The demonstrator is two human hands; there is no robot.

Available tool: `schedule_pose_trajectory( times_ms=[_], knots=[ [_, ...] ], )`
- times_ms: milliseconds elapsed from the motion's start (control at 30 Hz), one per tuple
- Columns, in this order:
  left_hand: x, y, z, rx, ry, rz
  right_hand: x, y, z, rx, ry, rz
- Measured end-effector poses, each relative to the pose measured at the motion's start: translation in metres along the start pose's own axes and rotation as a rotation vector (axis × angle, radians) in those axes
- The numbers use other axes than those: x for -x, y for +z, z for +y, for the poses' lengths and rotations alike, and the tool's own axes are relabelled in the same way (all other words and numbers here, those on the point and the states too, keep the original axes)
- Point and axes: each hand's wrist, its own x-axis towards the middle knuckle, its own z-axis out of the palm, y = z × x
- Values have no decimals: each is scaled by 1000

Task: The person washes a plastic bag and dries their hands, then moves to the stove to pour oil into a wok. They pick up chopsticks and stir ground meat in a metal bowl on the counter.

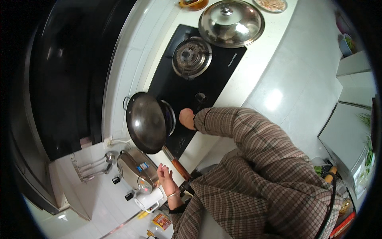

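A dark wok (146,122) sits over the near-left burner of a black glass gas cooktop (176,92). Its inside looks bare. The wooden wok handle (180,168) points back towards me, and a small loop handle (125,103) is on the far side. My right hand (187,118) is at the cooktop's front, beside the wok, its fingers curled down and hidden from view. A control knob (200,96) shows just to its right. My left hand (167,180) hovers beside the wooden handle without touching it, fingers loosely bent and holding nothing.
A domed metal lid (231,25) overlaps the cooktop's right end, near the second burner (192,57). A plate of food (271,4) lies beyond it. Left of the wok are a metal oval pot (138,170) and a white pitcher (149,199). Ladles (109,156) hang on the wall.
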Motion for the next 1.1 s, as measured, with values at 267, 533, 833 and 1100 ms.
schedule_pose_trajectory(
  times_ms=[267,533,833,1100],
  knots=[
    [-5,12,-5,2,-22,53,-33,-7,-7,90,29,-271],
    [4,19,-7,-7,-16,13,-12,-25,-8,127,34,-222],
    [5,24,-15,95,-53,2,10,-7,-11,36,55,47],
    [-1,27,-14,38,-180,-116,2,-46,1,106,11,-308]
  ],
)
